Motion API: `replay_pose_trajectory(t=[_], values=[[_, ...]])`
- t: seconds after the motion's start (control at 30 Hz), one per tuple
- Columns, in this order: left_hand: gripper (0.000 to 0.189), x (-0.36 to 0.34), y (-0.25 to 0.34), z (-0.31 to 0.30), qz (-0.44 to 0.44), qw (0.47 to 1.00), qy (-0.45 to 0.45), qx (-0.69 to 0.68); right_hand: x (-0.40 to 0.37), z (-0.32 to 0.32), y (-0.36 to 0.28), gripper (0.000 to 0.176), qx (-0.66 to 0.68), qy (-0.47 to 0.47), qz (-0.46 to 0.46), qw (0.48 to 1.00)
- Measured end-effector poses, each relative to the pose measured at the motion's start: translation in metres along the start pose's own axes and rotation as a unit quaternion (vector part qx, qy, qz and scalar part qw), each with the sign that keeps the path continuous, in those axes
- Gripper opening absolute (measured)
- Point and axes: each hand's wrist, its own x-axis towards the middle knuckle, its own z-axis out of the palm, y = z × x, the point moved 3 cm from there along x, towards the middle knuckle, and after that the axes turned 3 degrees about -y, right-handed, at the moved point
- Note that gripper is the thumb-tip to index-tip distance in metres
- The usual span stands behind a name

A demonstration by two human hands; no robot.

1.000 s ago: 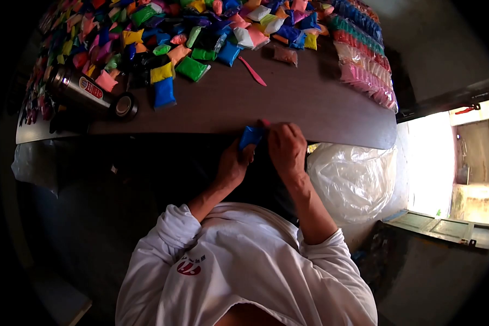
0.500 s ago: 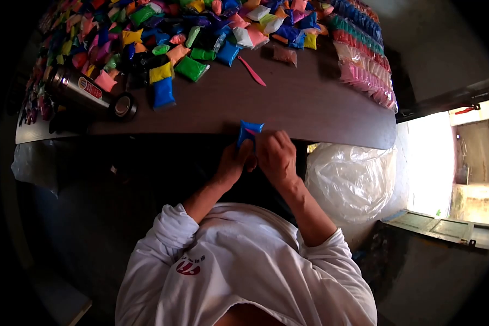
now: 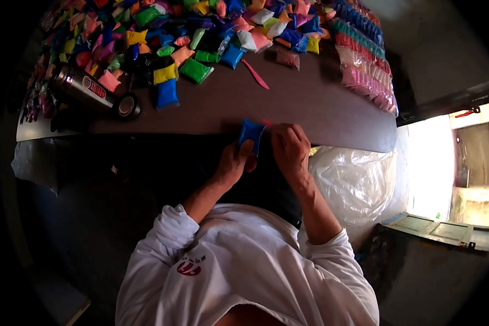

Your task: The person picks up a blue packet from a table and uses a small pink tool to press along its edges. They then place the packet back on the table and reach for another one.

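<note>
My left hand (image 3: 236, 162) is closed on a small blue packet (image 3: 250, 133) at the front edge of the table, thumb lying over its lower part. Just to the right, my right hand (image 3: 290, 146) is closed, with its fingers pinching a thin pink plastic tool (image 3: 267, 123). Only the tip of that tool shows, close to the packet's upper right corner; the rest is hidden by the fingers. Further up the table lies a pink plastic knife-like tool (image 3: 255, 74).
Many coloured packets (image 3: 195, 70) are heaped across the back of the brown table (image 3: 212, 111). Rows of pink and red packets (image 3: 364, 73) line its right side. A steel flask (image 3: 84, 89) lies at the left. A clear plastic bag (image 3: 356, 182) hangs below the right edge.
My right hand has moved right, away from the blue packet, taking the pink tool off the packet's face. My left hand still holds the packet in nearly the same place.
</note>
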Motion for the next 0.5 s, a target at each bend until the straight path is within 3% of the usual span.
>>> replay_pose_trajectory(t=[0.1,0.17,0.43,0.5], values=[[0.041,-0.004,-0.003,0.003,-0.021,0.998,0.025,-0.058,0.000,0.004,-0.017,0.015,0.018,-0.001,-0.009,1.000],[0.040,-0.002,-0.004,0.002,-0.009,0.999,0.018,-0.051,-0.002,0.012,-0.013,0.017,0.024,-0.063,0.048,0.997],[0.039,-0.001,-0.006,0.000,0.022,1.000,-0.006,-0.018,0.001,-0.005,-0.001,0.019,0.058,-0.083,0.172,0.980],[0.039,-0.002,-0.008,-0.001,0.019,1.000,-0.004,-0.006,0.005,-0.007,-0.009,0.018,0.083,-0.081,0.144,0.983]])
